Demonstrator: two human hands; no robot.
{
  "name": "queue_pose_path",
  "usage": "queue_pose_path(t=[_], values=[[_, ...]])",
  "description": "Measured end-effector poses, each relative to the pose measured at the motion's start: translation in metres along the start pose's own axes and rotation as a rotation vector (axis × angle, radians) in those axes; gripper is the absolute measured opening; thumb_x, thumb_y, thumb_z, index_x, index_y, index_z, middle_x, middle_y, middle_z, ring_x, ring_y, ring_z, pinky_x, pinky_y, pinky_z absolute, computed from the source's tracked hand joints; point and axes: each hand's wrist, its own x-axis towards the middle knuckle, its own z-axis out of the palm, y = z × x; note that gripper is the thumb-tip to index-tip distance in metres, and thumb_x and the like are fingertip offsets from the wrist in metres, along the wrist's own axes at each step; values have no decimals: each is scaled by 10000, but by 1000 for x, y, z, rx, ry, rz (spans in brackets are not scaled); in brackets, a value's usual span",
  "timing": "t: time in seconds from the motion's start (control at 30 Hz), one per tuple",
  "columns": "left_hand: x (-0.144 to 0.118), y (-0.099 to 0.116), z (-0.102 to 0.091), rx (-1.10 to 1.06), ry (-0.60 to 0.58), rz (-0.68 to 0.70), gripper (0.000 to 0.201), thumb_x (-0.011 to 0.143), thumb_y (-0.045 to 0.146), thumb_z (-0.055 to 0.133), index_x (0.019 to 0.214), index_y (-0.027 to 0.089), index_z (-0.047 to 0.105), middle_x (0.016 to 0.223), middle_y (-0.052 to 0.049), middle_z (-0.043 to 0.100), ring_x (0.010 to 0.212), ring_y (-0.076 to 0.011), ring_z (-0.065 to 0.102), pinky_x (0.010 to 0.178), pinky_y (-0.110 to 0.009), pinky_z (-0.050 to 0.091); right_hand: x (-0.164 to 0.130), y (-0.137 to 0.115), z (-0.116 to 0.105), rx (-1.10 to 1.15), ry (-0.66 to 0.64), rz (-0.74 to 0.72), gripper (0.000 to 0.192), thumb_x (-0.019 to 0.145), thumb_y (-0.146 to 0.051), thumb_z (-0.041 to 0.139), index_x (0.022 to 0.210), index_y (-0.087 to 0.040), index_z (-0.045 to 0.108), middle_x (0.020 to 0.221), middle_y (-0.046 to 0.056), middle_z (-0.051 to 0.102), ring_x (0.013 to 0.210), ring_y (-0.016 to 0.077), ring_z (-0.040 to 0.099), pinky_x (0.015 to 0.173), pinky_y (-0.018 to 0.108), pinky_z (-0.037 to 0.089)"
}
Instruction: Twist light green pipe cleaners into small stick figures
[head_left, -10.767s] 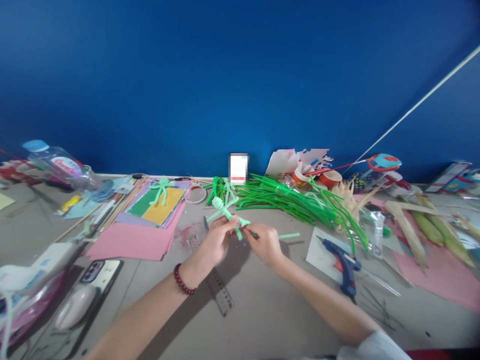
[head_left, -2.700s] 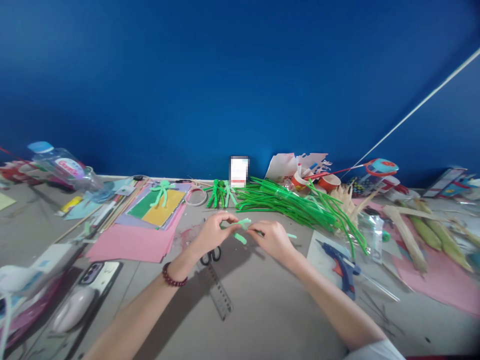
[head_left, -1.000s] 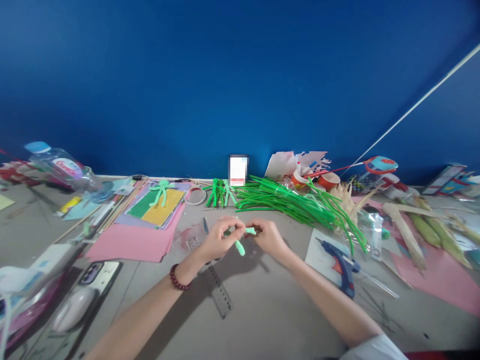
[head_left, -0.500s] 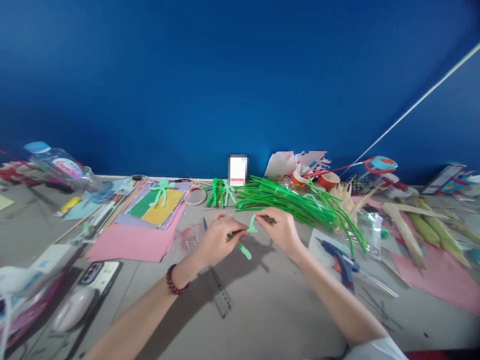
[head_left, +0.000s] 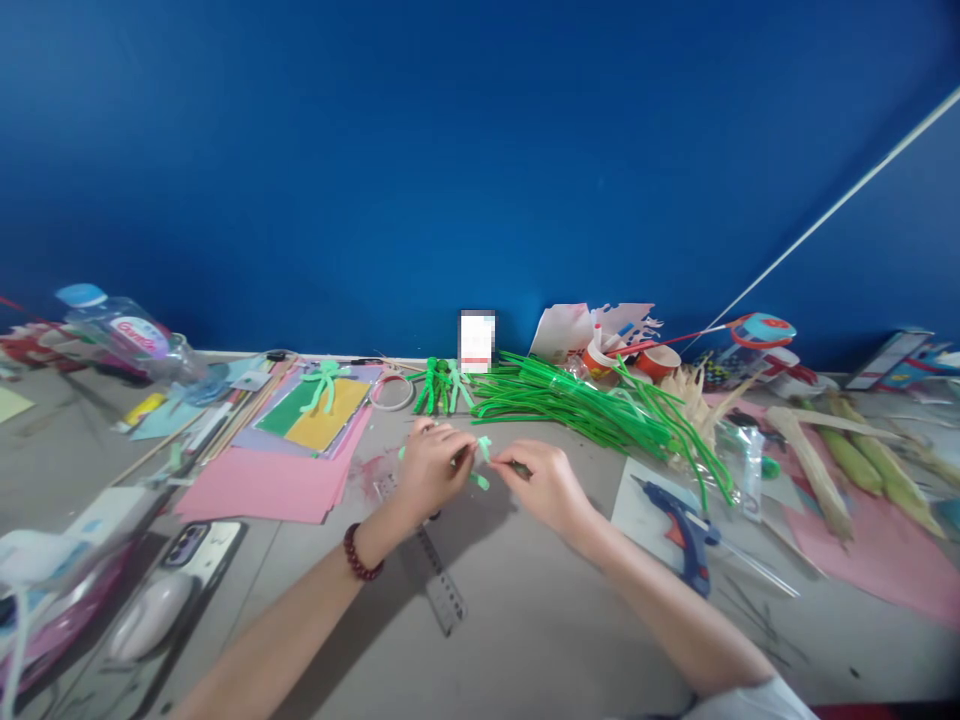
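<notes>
Pipe-cleaner figure (head_left: 480, 462) sits pinched between left hand (head_left: 433, 468) and right hand (head_left: 541, 484).

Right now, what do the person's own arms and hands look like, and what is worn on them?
Both forearms are bare. The left hand has a bracelet of dark red round beads at its wrist. The right hand wears nothing that shows; no rings can be made out. A pale sleeve edge shows near the right elbow.

Mint-green pipe cleaner (head_left: 481, 463), dark-red bead bracelet (head_left: 358, 553), bright green stems (head_left: 592, 408), pink paper (head_left: 270, 482), blue glue gun (head_left: 681, 519)
</notes>
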Motion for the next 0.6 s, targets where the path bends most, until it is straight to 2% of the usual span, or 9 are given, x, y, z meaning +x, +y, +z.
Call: queue_pose_path(t=[0.1, 0.23, 0.3, 0.37, 0.47, 0.6], values=[[0, -1, 0, -76, 20, -53, 235, 887, 261, 425, 744, 204, 603, 681, -8, 644, 683, -155, 563, 769, -337, 309, 0, 4, 9, 30, -18, 47, 119, 809, -228, 603, 718, -206, 675, 713, 15, 677, 675, 151, 600, 622, 236, 414], [0, 4, -3, -286, 46, -168, 230, 887, 281, 440, 759, 207, 616, 725, -15, 661, 703, -163, 567, 739, -310, 375, 3, 14, 18, 159, -52, 162, 119, 778, -218, 613, 678, -182, 666, 657, -3, 664, 621, 133, 570, 600, 225, 402], [1, 6, -6, -420, 7, -234, 228, 881, 300, 453, 766, 207, 626, 748, -30, 661, 753, -180, 566, 645, -276, 394, 5, 19, 21, 228, -89, 225, 137, 768, -222, 601, 660, -167, 664, 615, -12, 647, 574, 122, 545, 566, 218, 392], [1, 9, -10, -532, -92, -256, 249, 880, 315, 457, 736, 200, 625, 726, -40, 646, 795, -192, 555, 568, -244, 380, 8, 23, 21, 279, -115, 278, 134, 747, -208, 595, 646, -155, 665, 587, -16, 634, 553, 117, 534, 546, 213, 385], [2, 12, -16, -580, -251, -164, 273, 885, 303, 461, 697, 188, 623, 667, -36, 617, 814, -187, 540, 597, -232, 384, 12, 28, 15, 309, -133, 325, 123, 726, -185, 589, 653, -154, 683, 598, -7, 651, 572, 125, 553, 555, 215, 396], [3, 12, -18, -493, -316, -14, 241, 883, 249, 472, 713, 180, 628, 647, -3, 612, 686, -134, 540, 765, -289, 383, 18, 28, -1, 262, -83, 287, 114, 729, -206, 618, 659, -179, 703, 661, 10, 694, 645, 158, 609, 612, 235, 433]])
